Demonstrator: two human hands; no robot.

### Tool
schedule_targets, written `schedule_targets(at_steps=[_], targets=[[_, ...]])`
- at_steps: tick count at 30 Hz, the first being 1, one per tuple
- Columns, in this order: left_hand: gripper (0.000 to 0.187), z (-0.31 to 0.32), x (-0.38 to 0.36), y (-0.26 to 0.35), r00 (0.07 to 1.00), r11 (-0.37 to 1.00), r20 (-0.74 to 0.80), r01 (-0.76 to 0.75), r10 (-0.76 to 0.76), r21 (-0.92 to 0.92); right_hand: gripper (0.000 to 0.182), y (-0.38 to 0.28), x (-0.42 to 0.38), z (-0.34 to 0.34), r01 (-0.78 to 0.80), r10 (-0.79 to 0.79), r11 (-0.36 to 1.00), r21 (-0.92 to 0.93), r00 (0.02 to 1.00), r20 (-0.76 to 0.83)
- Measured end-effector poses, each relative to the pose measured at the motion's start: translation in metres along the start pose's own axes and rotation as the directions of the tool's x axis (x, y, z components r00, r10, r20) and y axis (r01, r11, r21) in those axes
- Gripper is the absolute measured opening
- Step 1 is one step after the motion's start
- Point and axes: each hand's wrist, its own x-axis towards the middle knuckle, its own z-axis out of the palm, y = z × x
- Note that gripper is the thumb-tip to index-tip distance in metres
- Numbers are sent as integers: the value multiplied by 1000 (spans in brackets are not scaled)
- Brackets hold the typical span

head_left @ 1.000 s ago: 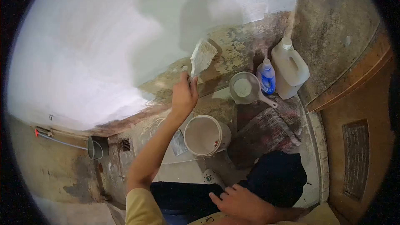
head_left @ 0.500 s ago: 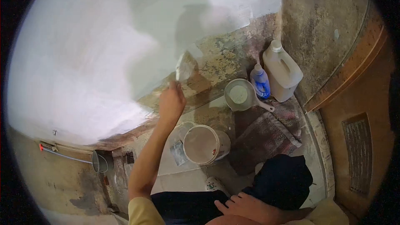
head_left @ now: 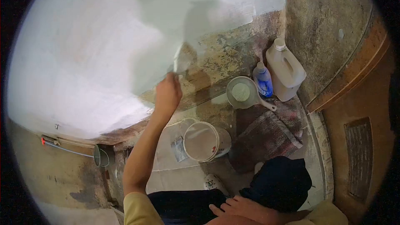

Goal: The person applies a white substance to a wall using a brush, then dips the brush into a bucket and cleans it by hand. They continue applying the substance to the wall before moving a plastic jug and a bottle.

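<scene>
My left hand (head_left: 168, 92) is closed round the handle of a putty knife (head_left: 177, 60), its pale blade edge held against the wall. White coating (head_left: 91, 58) covers the upper wall, and below it runs a bare, stained, flaking band (head_left: 225, 52). My right hand (head_left: 237, 209) rests on my dark trousers near my lap, fingers spread and holding nothing. On the floor below the knife stands a white bucket (head_left: 227, 141), with a flat grey packet (head_left: 179, 149) beside it.
A pan with pale material (head_left: 241, 92), a blue bottle (head_left: 262, 81) and a large whitish jug (head_left: 284, 71) stand near the corner. A woven sack (head_left: 266, 137) lies on the floor. At right is a brown door (head_left: 337, 129); a dark bucket (head_left: 101, 156) hangs at far left.
My left hand and the putty knife have moved slightly up and left along the wall. The view has shifted a little. My right hand remains on my lap.
</scene>
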Motion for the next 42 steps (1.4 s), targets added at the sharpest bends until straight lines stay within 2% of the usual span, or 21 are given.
schedule_targets(at_steps=[3, 4, 6, 8, 10, 12, 13, 17, 21, 23, 24, 26, 30, 31, 32, 33, 35, 36, 38, 40, 42], targets=[[13, -16, -25, -24, 996, 996, 9, 92, -92, -3, 47, 2, -2, 0, 30, -30, 1000, 4, 999, -34], [11, -19, -30, -27, 998, 998, -31, 55, -55, -11, 47, 3, -2, 1, 44, -44, 999, 4, 998, -51], [12, -20, -29, -21, 999, 999, -2, 34, -34, -23, 48, 10, 6, 12, 72, -72, 997, -2, 995, -72], [14, -15, -23, -4, 1000, 1000, 29, -11, 11, -6, 51, 29, 22, 32, 133, -124, 978, -160, 990, 68], [15, -1, -7, 16, 999, 999, 22, -25, 24, 20, 51, 32, 26, 34, 127, -113, 974, -189, 990, 85], [16, 15, 8, 25, 992, 989, -26, -123, 121, -80, 52, 31, 26, 31, 112, -92, 969, -219, 991, 101], [16, 18, 11, 23, 993, 989, -35, -115, 113, -88, 52, 28, 26, 27, 98, -75, 975, -198, 990, 121], [16, 16, -6, -27, 999, 1000, 33, -13, 12, 21, 53, 28, 23, 33, 88, -73, 984, -155, 993, 97], [16, -5, -56, -77, 999, 996, -8, 41, -40, 76, 53, 35, 22, 33, 99, -94, 980, -170, 995, 41], [14, -14, -68, -84, 974, 973, 58, 211, -217, 98, 54, 29, 22, 13, 57, -43, 983, -175, 996, 84], [13, -13, -69, -79, 972, 970, 73, 213, -222, 114, 54, 21, 20, 6, 65, -50, 982, -175, 994, 93], [15, -1, -61, -67, 996, 996, 28, 88, -88, 18, 52, 7, 17, -5, -78, 77, 980, -183, 997, -14], [17, 15, -25, -13, 995, 996, 60, 84, -84, -1, 55, 15, 28, 2, -83, 97, 979, -186, 993, 67], [17, 16, -19, -7, 993, 996, 82, 87, -87, -1, 55, 25, 32, 9, -5, 20, 985, -174, 996, 83], [17, 20, -19, -11, 992, 995, 82, 99, -98, -7, 57, 30, 31, 12, 73, -57, 984, -163, 993, 101], [17, 21, -20, -21, 991, 994, 80, 109, -107, -16, 57, 30, 28, 8, 79, -61, 983, -165, 992, 113], [17, 19, -33, -55, 992, 994, 66, 104, -105, 24, 59, 22, 28, -1, -20, 29, 995, -99, 995, 94], [17, 15, -48, -77, 995, 994, 44, 90, -93, 60, 59, 18, 25, -5, -9, 15, 996, -93, 998, 65], [17, -1, -87, -110, 972, 974, 64, 224, -225, 30, 54, 9, 16, -11, -121, 119, 982, -143, 993, -21], [14, -16, -128, -134, 948, 953, 105, 293, -300, 75, 55, 13, 16, -7, -109, 103, 980, -164, 994, -46], [14, -33, -140, -127, 940, 957, 188, 270, -286, 106, 55, 15, 16, -5, -92, 88, 981, -172, 996, -31]])
